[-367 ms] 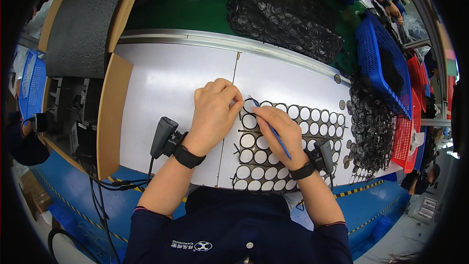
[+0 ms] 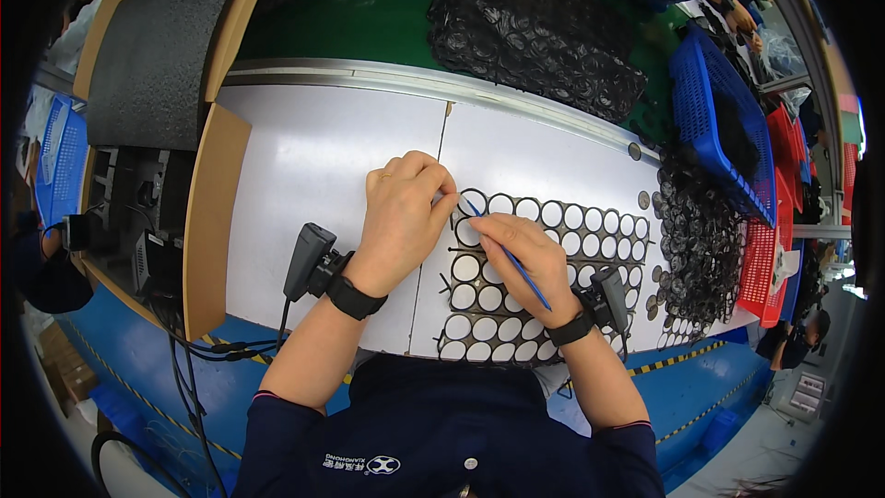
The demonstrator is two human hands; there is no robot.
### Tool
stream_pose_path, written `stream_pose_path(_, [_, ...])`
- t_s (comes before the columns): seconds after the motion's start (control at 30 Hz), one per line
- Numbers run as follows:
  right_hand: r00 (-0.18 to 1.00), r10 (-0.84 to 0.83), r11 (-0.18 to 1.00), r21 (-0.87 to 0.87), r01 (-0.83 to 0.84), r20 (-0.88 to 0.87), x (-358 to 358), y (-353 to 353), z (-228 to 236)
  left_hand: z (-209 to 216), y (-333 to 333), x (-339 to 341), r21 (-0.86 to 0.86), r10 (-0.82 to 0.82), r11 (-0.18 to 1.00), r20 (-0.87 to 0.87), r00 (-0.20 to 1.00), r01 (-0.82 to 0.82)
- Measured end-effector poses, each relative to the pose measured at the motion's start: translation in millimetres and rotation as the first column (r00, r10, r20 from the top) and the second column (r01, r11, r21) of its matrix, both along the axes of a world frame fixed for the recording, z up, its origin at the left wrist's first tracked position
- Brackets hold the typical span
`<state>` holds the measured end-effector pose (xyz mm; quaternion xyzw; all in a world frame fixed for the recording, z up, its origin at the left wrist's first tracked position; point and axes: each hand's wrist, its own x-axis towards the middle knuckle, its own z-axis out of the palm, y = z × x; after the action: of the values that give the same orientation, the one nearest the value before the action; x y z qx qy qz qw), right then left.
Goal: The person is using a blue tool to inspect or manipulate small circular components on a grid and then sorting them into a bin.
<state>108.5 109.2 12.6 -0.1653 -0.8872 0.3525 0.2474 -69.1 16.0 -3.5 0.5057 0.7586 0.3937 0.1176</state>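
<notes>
Black ring sheet (image 2: 583,231), its rounds white at the centre, lies flat on a white table (image 2: 313,148), partly under the right fingers and just right of the left fingertips. A person's right hand (image 2: 530,254) grips a slim blue tool (image 2: 528,280), its tip at the corner rings just beyond the fingertips. The left hand (image 2: 406,203) has thumb and fingertips drawn together at that corner; whether they pinch anything is too small to tell. Well right of both hands' fingers sit a dark heap (image 2: 696,231) and a blue basket (image 2: 705,120).
</notes>
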Motion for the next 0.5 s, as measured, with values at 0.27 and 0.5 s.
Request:
stream_pose_path(0.27, [0.999,-0.034,0.999,-0.017,0.034,-0.018,-3.0,2.1,-0.2,1.0,0.8,-0.5,-0.007,-0.001,1.0,0.003,1.0,0.001])
stream_pose_path(0.5, [0.998,-0.062,0.994,-0.095,0.06,-0.019,-6.8,4.5,3.4,2.0,0.1,0.4,0.007,0.001,1.0,-0.004,1.0,-0.001])
